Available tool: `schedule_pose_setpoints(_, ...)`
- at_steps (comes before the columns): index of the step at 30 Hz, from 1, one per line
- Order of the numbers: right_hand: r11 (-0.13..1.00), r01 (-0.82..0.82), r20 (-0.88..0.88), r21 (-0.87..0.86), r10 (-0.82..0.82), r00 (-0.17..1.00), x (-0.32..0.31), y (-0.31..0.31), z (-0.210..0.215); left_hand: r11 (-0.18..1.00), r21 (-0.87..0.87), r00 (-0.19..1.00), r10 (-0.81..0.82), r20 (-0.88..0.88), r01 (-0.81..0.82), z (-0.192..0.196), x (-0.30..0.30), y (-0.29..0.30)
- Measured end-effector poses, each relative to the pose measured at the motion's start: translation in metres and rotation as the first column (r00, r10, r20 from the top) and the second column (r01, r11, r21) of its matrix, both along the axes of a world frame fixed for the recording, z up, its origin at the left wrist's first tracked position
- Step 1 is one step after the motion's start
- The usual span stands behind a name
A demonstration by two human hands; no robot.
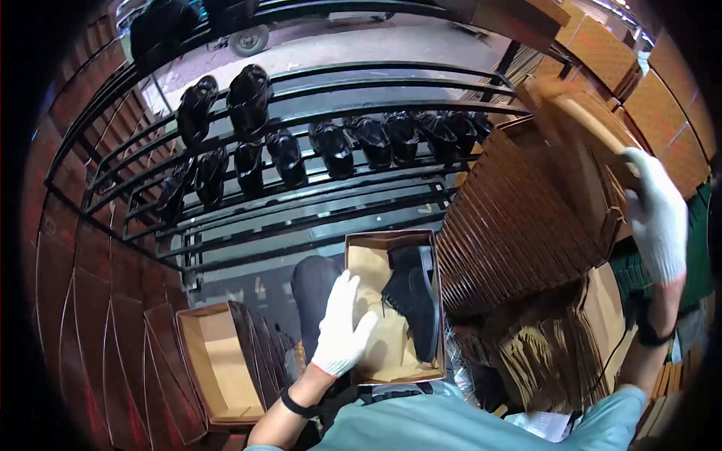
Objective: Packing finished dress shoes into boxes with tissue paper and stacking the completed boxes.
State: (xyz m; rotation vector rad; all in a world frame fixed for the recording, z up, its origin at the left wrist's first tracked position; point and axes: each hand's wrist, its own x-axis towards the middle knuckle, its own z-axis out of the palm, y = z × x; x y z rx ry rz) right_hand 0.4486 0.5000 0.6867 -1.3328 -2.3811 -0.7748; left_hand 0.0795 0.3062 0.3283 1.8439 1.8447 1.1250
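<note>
An uncovered shoe box [441, 331] sits in front of me. Along its right side lies a black lace-up shoe [412, 297], with tan paper [383, 357] beside it. My left hand [344, 331], in a white glove, rests at the box's left edge with fingers stretched and thumb apart, holding nothing. Raised at the far right, my gloved right hand [659, 218] grips a brown cardboard piece [594, 124] that looks like a box lid. Motion blurs this piece. It is above a long stack of brown cardboard lids or boxes [519, 225].
Beyond the box stands a black metal rack [316, 214] with several glossy black shoes [331, 146]. An open empty box [218, 361] lies at lower left, near piled brown boxes [113, 323]. Folded brown paper [549, 353] is at right, with cartons [669, 98] behind.
</note>
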Motion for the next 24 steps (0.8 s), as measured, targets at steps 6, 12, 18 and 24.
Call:
schedule_pose_setpoints(6, 0.962, 0.027, -0.331, 0.272, 0.067, 0.941, 0.047, -0.03, -0.008, 0.942, -0.331, 0.778, 0.17, 0.605, 0.052, -0.013, 0.024, -0.084)
schedule_pose_setpoints(12, 0.946, 0.025, -0.701, 0.323, 0.222, 0.678, 0.094, -0.062, -0.038, 0.959, -0.277, 0.727, 0.147, 0.671, 0.062, -0.009, 0.032, -0.091)
schedule_pose_setpoints(18, 0.583, -0.251, -0.58, -0.773, -0.488, 0.653, -0.012, -0.15, -0.267, 0.986, -0.102, 0.561, 0.01, 0.828, 0.134, -0.036, 0.039, -0.095)
schedule_pose_setpoints(24, 0.349, -0.714, -0.753, -0.607, -0.54, 0.376, -0.069, -0.155, -0.345, 0.921, -0.385, 0.59, 0.278, 0.758, 0.061, -0.006, 0.03, -0.073)
